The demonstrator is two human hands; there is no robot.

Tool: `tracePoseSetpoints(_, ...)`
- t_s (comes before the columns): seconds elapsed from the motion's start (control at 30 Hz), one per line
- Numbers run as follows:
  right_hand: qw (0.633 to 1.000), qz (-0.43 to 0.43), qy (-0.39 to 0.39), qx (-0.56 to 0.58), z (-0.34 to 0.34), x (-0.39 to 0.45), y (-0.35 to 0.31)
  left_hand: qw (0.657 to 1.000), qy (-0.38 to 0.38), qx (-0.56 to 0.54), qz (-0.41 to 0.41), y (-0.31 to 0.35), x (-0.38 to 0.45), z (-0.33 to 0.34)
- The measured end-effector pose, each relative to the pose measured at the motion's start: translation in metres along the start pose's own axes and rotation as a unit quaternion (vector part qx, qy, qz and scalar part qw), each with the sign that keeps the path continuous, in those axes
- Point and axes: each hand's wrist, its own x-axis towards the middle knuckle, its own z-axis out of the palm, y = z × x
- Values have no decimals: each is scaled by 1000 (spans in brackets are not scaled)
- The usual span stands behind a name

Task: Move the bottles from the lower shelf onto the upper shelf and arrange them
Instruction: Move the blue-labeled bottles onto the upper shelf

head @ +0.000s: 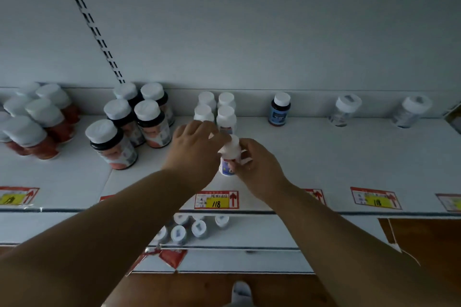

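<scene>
Right hand [254,169] pinches a small white bottle [228,157] over the upper shelf [324,157]; left hand [194,147], fingers loose, touches its cap; four white bottles [215,109] already stand at twelve o'clock; several more [189,229] wait on the lower shelf [249,234] at six.

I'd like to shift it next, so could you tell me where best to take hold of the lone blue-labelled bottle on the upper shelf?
Grip the blue-labelled bottle round its white cap or the neck just below, coming from the front and above. It stands upright and alone at the back of the upper shelf, with open space on both sides, so fingers should fit either side; the back wall probably blocks any reach from behind.
</scene>
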Motion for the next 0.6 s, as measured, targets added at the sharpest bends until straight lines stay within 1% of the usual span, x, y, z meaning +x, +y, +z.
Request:
tracePoseSetpoints(0.1, 999, -22, 12, -23, 5, 13, 6, 999, 15, 48, 9, -4, 7, 9)
tracePoseSetpoints(0.17, 999, -31, 24, -36, 6, 20, 6, 998, 24, 56, 21, -6, 10, 11)
tracePoseSetpoints(0.27, 998, -32, 42, -44, 7, 29, 6, 997, 14, 68, 31, -10, 17, 9)
tracePoseSetpoints(0.37, 997, -15, 45, -57, 8, 36, 3, 997, -4, 77, 30, -10, 23, 4)
tracePoseSetpoints(0.5, 995, 28, 78, -58, 9, 23, -4, 997, -6, 69, 41, -15, 22, 0)
tracePoseSetpoints(0.6, 990, 41, 115, -74, 17, -2, -11, 999, 1, 22, 41, -20, 11, -3)
